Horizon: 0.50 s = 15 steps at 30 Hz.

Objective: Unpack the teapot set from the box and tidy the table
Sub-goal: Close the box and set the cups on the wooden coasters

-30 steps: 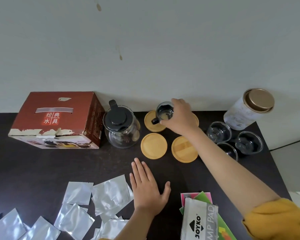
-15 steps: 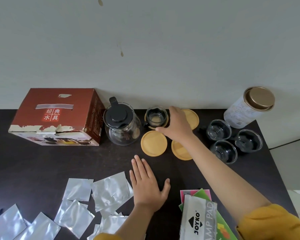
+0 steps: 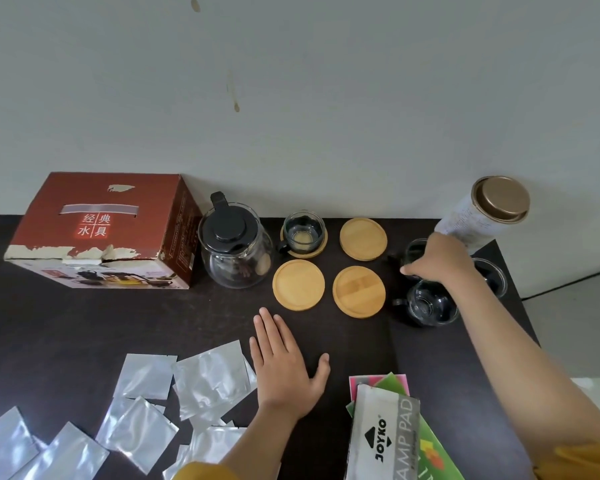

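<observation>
Reaching to the far right of the dark table (image 3: 84,327), the right hand (image 3: 437,259) lies over a glass cup (image 3: 413,252) in the cluster of three beside the white canister (image 3: 482,216) with its gold lid; its fingers curl down onto that cup, though whether they actually grip it cannot be told from the head view. A second cup (image 3: 428,304) stands just near of the hand and a third (image 3: 490,277) shows partly behind the wrist. The left hand (image 3: 284,368) rests flat on the table, fingers straight and spread, holding nothing, just right of a scatter of silver foil sachets (image 3: 205,379). The glass teapot (image 3: 234,249) with a black lid stands at the far side, just right of the red cardboard box (image 3: 101,230). Four round wooden coasters sit in a square to the right of the teapot: the far left coaster (image 3: 321,249) carries a cup with a black handle (image 3: 303,230), while the far right coaster (image 3: 363,239), near left coaster (image 3: 298,284) and near right coaster (image 3: 359,291) are bare. A stamp pad packet (image 3: 381,438) lies over coloured paper (image 3: 399,384) at the near edge.
</observation>
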### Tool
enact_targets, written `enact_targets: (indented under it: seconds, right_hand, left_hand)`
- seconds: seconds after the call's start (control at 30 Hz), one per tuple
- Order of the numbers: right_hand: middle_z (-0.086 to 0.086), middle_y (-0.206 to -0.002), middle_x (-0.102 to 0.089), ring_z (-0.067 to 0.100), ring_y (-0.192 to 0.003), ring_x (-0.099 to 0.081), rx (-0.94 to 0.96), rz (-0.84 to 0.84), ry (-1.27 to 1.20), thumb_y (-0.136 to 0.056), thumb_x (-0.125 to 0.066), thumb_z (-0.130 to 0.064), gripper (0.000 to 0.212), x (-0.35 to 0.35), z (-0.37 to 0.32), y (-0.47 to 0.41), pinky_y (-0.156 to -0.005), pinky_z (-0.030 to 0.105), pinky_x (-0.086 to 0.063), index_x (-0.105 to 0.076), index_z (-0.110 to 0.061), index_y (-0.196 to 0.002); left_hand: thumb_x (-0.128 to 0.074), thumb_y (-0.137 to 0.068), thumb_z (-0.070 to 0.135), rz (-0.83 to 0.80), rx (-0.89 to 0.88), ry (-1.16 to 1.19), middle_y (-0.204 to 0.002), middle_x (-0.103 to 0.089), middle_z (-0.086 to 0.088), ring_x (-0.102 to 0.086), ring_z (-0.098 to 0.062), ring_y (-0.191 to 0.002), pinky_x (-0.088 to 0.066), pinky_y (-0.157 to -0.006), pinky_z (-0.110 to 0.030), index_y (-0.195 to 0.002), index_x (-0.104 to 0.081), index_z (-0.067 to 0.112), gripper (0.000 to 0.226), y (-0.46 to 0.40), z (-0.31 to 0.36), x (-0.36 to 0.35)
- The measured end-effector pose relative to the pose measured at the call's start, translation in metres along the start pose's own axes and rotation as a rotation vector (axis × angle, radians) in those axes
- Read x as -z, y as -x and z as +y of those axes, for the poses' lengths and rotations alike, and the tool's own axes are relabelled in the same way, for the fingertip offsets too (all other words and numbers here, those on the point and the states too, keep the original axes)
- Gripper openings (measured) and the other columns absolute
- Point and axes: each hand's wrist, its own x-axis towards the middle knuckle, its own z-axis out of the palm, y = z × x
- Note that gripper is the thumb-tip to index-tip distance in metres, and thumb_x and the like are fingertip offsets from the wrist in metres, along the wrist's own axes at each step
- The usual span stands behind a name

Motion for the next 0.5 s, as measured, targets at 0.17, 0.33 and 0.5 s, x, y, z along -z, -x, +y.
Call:
enact_targets:
  seconds: [0.17, 0.33, 0.5]
  right_hand:
    - [0.015, -0.127, -0.052, 0.034, -0.115, -0.053, 0.047, 0.101, -0.026, -0.065, -0.086, -0.031, 0.08, 0.001, -0.007, 0.002, -0.078, 0.041, -0.049, -0.046, -0.003, -0.129]
    - [0.015, -0.135, -0.038, 0.035, -0.119, -0.046, 0.228, 0.095, -0.122, -0.063, -0.086, -0.024, 0.091, 0.001, -0.027, -0.004, -0.092, 0.042, -0.046, -0.039, -0.01, -0.139]
    - [0.012, -0.138, -0.033, 0.031, -0.123, -0.044, 0.347, 0.055, -0.14, -0.068, -0.082, -0.014, 0.091, -0.002, -0.054, -0.012, -0.092, 0.039, -0.048, -0.033, -0.012, -0.145]
  left_hand:
    - [-0.038, -0.079, 0.068, 0.003, -0.002, 0.004, -0.154, -0.012, -0.028, -0.012, -0.041, -0.143, -0.023, -0.11, -0.052, -0.143, -0.025, -0.008, 0.1, 0.0, 0.0, 0.0]
    - [-0.037, -0.079, 0.068, 0.002, -0.005, 0.004, -0.154, -0.011, -0.028, -0.01, -0.04, -0.143, -0.021, -0.111, -0.051, -0.144, -0.025, -0.008, 0.1, 0.0, 0.001, 0.0]
    - [-0.037, -0.079, 0.069, 0.003, -0.008, 0.006, -0.155, -0.009, -0.027, -0.008, -0.04, -0.144, -0.012, -0.112, -0.048, -0.144, -0.023, -0.008, 0.101, 0.001, 0.0, 0.0]
